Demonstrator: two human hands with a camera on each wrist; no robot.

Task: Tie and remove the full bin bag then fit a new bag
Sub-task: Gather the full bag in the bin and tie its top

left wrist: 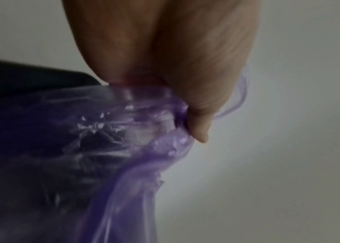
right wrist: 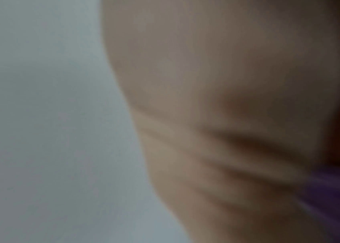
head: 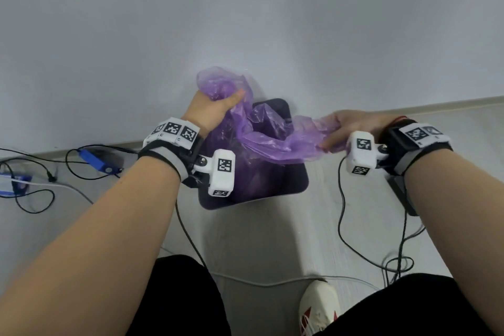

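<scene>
A thin purple bin bag sits in a dark square bin on the floor by the wall. My left hand grips a bunched part of the bag's rim above the bin's far left corner, with loose film sticking up past the fist. In the left wrist view the purple bin bag is gathered inside the curled left hand. My right hand grips another stretch of the rim and holds it out to the right of the bin. The right wrist view is blurred, showing only the right hand and a purple bin bag edge.
A white wall rises just behind the bin. Black cables trail over the pale floor on both sides. A blue device and a white box lie at the left. My knees and a white shoe are at the bottom.
</scene>
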